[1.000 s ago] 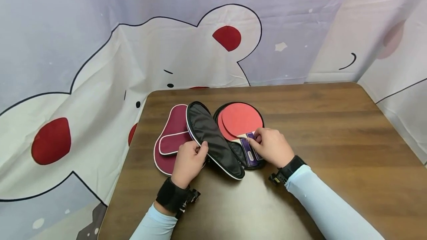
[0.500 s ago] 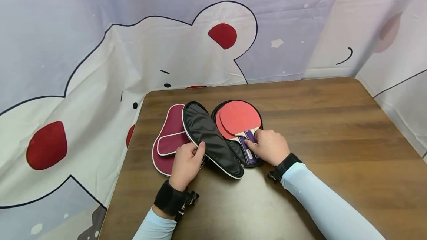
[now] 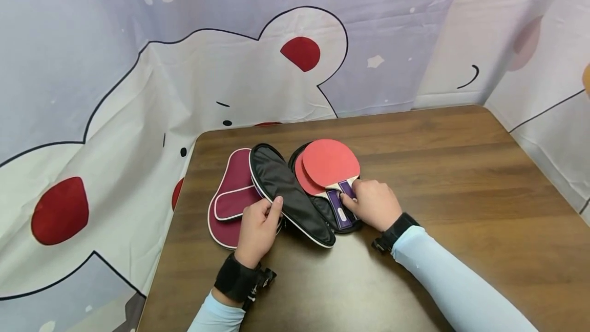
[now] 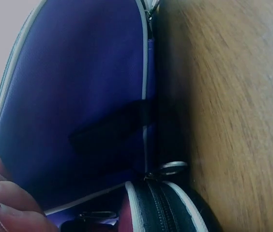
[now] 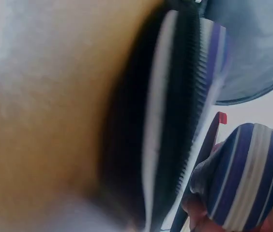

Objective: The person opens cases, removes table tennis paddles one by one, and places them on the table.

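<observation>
While pinching edge of tilted black flap [image 3: 290, 196] with left hand [image 3: 257, 229], also gripping handle [image 3: 346, 187] of upper red paddle [image 3: 331, 162] with right hand [image 3: 377, 204]. Got it overlapping lower red paddle [image 3: 304, 177], both over open black case [image 3: 324, 207]. Can spot striped handle butt [image 5: 247, 176] in right wrist view, flap's purple outside [image 4: 83, 72] in left wrist one. Also got maroon case [image 3: 236, 168] to left, partly hidden by flap, on wooden table [image 3: 438, 168].

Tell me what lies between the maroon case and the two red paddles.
A raised black flap, pinched by the left hand; the head view shows it.
</observation>
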Available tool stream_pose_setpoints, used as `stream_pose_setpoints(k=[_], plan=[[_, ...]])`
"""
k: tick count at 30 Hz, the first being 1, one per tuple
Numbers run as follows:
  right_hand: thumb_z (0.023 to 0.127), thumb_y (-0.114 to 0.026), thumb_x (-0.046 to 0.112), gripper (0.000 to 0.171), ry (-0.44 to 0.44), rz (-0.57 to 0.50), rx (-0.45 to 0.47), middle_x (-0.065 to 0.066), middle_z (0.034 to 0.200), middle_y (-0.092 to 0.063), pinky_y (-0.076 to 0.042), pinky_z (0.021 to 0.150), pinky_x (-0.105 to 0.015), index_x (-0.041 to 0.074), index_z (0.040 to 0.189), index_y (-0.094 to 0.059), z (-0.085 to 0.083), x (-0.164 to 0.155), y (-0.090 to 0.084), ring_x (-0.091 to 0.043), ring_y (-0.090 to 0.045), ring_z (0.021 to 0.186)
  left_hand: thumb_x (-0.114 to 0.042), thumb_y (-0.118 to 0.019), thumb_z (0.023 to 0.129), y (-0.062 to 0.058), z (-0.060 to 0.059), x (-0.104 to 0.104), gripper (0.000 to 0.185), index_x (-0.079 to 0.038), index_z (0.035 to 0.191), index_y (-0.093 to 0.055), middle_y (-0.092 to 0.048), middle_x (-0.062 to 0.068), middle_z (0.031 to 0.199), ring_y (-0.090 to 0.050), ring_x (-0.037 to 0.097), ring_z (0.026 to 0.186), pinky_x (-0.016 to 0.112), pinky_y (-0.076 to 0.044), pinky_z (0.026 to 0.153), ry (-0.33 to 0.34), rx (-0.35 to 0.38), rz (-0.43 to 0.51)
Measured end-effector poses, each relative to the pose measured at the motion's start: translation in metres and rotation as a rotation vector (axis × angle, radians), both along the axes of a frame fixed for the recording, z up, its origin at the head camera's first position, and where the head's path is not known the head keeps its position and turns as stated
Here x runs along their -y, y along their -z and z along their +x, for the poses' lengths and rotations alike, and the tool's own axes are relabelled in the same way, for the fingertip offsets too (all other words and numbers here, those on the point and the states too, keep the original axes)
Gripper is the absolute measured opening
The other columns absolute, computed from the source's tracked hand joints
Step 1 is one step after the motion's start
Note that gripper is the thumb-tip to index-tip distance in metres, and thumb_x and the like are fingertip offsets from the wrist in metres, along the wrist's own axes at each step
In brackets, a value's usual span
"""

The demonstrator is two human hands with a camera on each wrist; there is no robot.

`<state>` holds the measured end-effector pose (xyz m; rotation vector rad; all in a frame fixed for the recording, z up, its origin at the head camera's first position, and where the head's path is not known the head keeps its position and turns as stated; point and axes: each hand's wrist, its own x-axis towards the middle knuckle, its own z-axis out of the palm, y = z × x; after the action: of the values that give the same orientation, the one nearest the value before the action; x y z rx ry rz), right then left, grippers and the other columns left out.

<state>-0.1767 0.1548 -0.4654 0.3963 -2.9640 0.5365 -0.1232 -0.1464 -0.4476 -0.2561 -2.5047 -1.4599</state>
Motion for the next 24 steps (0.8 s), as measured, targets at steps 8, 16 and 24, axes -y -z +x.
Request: stream_pose_setpoints(k=[8,16,24], plan=[[0.099,-0.079,0.037,0.044,0.043,-0.004,-0.022,0.003,0.059,-0.047,-0.034,0.049,-0.037,0.016,0.069,-0.055,0.001,-0.021,-0.010,-0.020,-0.048,0.051,-0.027,-0.065,0.112,0.001,0.000,0.000,0.047,-0.006,0.070,-0.065,-0.044,-0.009,0.056,-0.041,0.011,0.051,0.027,-0.029,0.051,0.014,0.018,0.011],[0.100,-0.076,0.038,0.043,0.087,0.017,-0.020,0.003,0.058,-0.048,-0.035,0.048,-0.037,0.016,0.070,-0.057,-0.005,-0.060,-0.013,-0.019,-0.049,0.052,-0.028,-0.065,0.112,0.001,-0.007,-0.003,0.049,-0.006,0.069,-0.064,-0.045,-0.009,0.056,-0.042,0.012,0.052,0.028,-0.028,0.051,0.030,0.012,0.035],[0.102,-0.073,0.039,0.040,0.136,0.026,0.030,0.001,0.060,-0.050,-0.034,0.049,-0.036,0.015,0.073,-0.059,-0.003,-0.100,-0.016,-0.020,-0.050,0.053,-0.024,-0.068,0.111,0.008,-0.003,-0.004,0.055,-0.014,0.060,-0.050,-0.041,-0.010,0.055,-0.036,0.010,0.049,0.025,-0.024,0.051,0.005,-0.034,0.108]])
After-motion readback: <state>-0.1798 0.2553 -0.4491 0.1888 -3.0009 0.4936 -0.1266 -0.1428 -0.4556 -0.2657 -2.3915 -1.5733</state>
